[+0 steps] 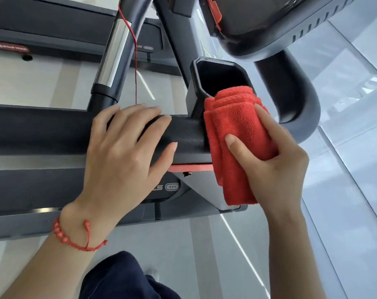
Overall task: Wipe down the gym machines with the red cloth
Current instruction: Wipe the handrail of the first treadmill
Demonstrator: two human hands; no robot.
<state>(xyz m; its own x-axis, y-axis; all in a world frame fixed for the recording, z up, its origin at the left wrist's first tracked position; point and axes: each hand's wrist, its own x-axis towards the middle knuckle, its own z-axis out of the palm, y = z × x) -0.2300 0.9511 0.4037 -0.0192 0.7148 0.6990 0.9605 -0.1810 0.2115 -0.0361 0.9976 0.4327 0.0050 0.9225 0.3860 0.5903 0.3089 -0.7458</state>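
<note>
Fig.: L hand [127, 152], fingers flat on the padded black handrail [43, 128]; at 3 o'clock, R hand [274, 167] grips the folded red terry cloth [237, 134], wiping handrail/black plastic cup-holder [217, 80] joint; next likely: cup-holder rim.

Two bare hands reach forward, one flat and one gripping.

The left hand [127, 152] lies palm down on the black handrail [43, 128], its fingers [159, 119] straight and slightly spread, the thumb stretched along the near side; a red bead bracelet [75, 238] circles the wrist and the forearm comes in from the lower left. The right hand [276, 169] comes in from the lower right and grips the folded red cloth [237, 130], thumb pressed across its front, fingers wrapped behind it, mostly hidden.
</note>
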